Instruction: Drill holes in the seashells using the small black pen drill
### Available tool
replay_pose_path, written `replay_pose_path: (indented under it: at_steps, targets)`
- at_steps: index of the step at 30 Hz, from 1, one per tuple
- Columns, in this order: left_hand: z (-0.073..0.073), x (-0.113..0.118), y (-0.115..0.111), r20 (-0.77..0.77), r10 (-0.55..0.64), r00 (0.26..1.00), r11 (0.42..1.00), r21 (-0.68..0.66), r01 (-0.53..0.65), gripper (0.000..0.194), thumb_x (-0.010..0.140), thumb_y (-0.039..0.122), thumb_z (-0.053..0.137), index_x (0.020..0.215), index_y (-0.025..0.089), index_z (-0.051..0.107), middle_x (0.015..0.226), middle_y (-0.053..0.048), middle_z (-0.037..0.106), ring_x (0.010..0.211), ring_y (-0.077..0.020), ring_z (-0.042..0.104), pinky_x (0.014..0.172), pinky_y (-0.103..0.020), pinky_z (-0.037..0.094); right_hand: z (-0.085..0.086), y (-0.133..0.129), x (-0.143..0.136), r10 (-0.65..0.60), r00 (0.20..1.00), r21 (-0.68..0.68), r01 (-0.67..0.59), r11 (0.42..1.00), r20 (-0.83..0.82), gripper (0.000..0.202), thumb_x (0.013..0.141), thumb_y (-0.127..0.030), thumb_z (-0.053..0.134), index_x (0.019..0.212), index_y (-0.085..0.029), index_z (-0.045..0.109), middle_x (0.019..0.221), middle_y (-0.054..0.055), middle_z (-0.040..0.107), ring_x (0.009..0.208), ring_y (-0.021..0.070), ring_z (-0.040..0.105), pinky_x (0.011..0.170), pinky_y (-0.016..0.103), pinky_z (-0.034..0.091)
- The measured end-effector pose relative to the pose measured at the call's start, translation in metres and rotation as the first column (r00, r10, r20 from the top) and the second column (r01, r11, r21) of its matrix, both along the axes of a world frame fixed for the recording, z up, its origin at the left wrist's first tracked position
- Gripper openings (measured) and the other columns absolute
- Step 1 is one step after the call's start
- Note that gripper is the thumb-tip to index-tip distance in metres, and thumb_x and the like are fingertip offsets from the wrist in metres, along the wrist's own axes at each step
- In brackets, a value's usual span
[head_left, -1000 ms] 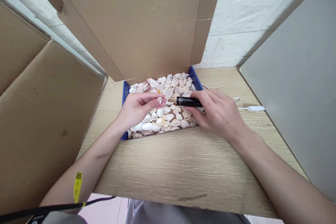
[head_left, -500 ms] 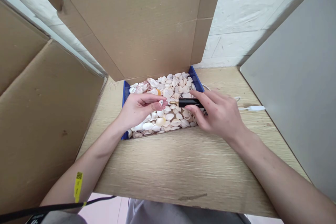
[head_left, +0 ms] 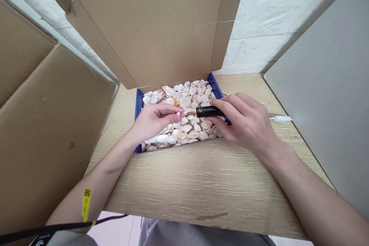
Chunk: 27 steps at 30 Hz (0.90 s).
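My left hand (head_left: 158,121) pinches a small white seashell (head_left: 178,114) between thumb and fingertips. My right hand (head_left: 243,121) grips a slim black electric hand drill (head_left: 209,111), its brass-coloured chuck (head_left: 190,113) aimed left at that shell. The thin bit sits at the shell's edge; whether it has gone in is too small to tell. Both hands hover over a shallow blue-sided box (head_left: 138,102) filled with white and cream seashells (head_left: 193,134). Fingers hide part of the shells and the drill's rear end.
The box's cardboard lid (head_left: 155,34) stands raised behind it. Another cardboard panel (head_left: 54,111) rises at left, and a grey panel (head_left: 323,84) at right. A white cable connector (head_left: 281,118) lies on the wooden table (head_left: 173,184). A black cable (head_left: 57,228) crosses my left forearm.
The drill has turned slightly in my right hand, showing markings on its barrel. My right hand has shifted a little to the right, and its fingers have changed their hold. The left hand barely moved.
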<state>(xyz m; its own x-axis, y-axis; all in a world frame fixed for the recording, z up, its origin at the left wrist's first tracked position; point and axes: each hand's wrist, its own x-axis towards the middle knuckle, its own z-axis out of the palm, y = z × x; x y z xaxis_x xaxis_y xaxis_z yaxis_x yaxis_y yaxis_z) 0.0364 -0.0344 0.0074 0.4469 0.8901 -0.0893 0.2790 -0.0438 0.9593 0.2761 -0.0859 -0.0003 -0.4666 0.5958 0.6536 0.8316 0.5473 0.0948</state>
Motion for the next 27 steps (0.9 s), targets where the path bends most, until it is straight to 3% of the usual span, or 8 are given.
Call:
replay_pose_path:
  at_steps: [6, 12, 17, 23, 27]
  targets:
    - [0.002, 0.001, -0.001, 0.004, -0.025, 1.0, 0.999, -0.048, 0.025, 0.021, 0.068, 0.031, 0.078, 0.084, 0.019, 0.077, 0.078, -0.004, 0.075, 0.066, -0.0133, 0.066, 0.062, -0.025, 0.053, -0.005, 0.001, 0.0, -0.005, 0.999, 0.065, 0.007, 0.998, -0.037, 0.016, 0.087, -0.025, 0.057, 0.101, -0.018, 0.054, 0.086, 0.006, 0.066, 0.074, 0.0179, 0.055, 0.064, 0.03, 0.041]
    - [0.002, -0.001, -0.001, -0.006, 0.043, 0.999, 0.999, 0.006, -0.043, 0.024, 0.069, 0.034, 0.078, 0.087, 0.018, 0.077, 0.084, -0.006, 0.076, 0.073, -0.0177, 0.069, 0.067, -0.029, 0.055, -0.009, -0.002, -0.005, -0.059, 0.994, -0.085, 0.051, 0.995, -0.09, 0.019, 0.09, -0.036, 0.053, 0.094, -0.018, 0.057, 0.083, 0.004, 0.066, 0.07, 0.016, 0.057, 0.058, 0.028, 0.038]
    - [0.001, -0.001, -0.001, -0.001, 0.062, 0.998, 0.997, 0.038, -0.062, 0.016, 0.071, 0.03, 0.077, 0.084, 0.02, 0.076, 0.089, -0.005, 0.077, 0.08, -0.0176, 0.07, 0.073, -0.029, 0.056, -0.01, -0.004, -0.009, -0.089, 0.992, -0.133, 0.077, 0.988, -0.087, 0.024, 0.09, -0.04, 0.052, 0.091, -0.018, 0.059, 0.072, 0.001, 0.063, 0.059, 0.0138, 0.054, 0.052, 0.027, 0.032]
    - [-0.001, -0.001, -0.001, -0.028, 0.053, 0.998, 0.998, 0.04, -0.052, 0.025, 0.07, 0.033, 0.078, 0.089, 0.017, 0.076, 0.092, -0.007, 0.076, 0.085, -0.0201, 0.07, 0.077, -0.03, 0.055, -0.011, -0.006, -0.008, -0.089, 0.991, -0.257, 0.061, 0.965, -0.099, 0.027, 0.092, -0.041, 0.047, 0.089, -0.017, 0.059, 0.075, 0.002, 0.065, 0.058, 0.0135, 0.056, 0.05, 0.027, 0.031]
    - [-0.001, 0.0, -0.001, -0.023, 0.058, 0.998, 0.998, 0.038, -0.057, 0.024, 0.07, 0.033, 0.078, 0.087, 0.017, 0.076, 0.091, -0.007, 0.076, 0.083, -0.0193, 0.069, 0.076, -0.03, 0.055, -0.01, -0.006, -0.009, -0.086, 0.992, -0.227, 0.063, 0.972, -0.092, 0.027, 0.093, -0.041, 0.047, 0.089, -0.018, 0.059, 0.072, 0.001, 0.064, 0.058, 0.0131, 0.056, 0.05, 0.027, 0.03]
